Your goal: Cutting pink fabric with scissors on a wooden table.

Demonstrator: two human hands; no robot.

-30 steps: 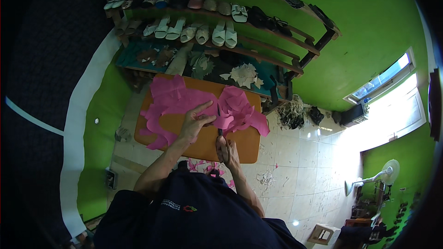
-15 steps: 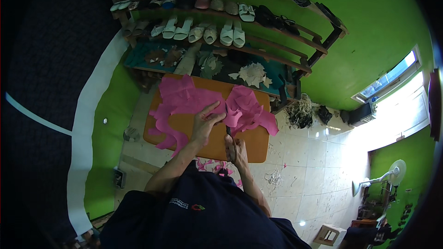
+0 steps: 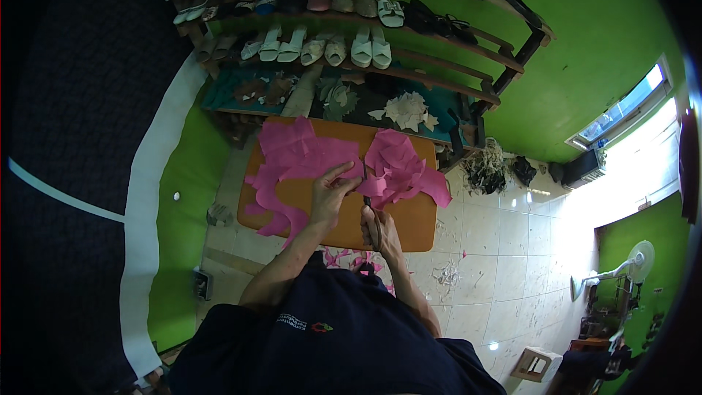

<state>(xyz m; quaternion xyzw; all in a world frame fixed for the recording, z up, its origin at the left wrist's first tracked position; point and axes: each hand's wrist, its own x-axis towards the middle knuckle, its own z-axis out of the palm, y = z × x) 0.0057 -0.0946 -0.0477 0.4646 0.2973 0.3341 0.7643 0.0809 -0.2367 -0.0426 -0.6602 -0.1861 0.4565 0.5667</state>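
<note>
My left hand (image 3: 333,194) grips a pink sheet (image 3: 325,157) near its right end, thumb and fingers pressed on the edge. Dark-handled scissors (image 3: 375,223) sit in my right hand (image 3: 384,230), blades pointing away from me and meeting the pink material just right of my left fingers. Pink cut pieces (image 3: 398,164) lie heaped on the right side of the orange-brown table (image 3: 322,208). The sheet has a curved strip hanging along the table's left side. Whether it is leather or fabric I cannot make out.
Beyond the table stands a wooden rack (image 3: 431,66) with rows of shoes and sandals. A lower shelf holds pale cut scraps (image 3: 409,111). Pink scraps (image 3: 340,257) lie near my lap, other offcuts (image 3: 450,274) on the tiled floor. A fan (image 3: 640,262) and stool (image 3: 536,364) stand at right.
The whole view has shifted slightly, so the table appears a little farther right. Both hands keep their holds on the pink sheet and the scissors, in nearly the same place on the sheet.
</note>
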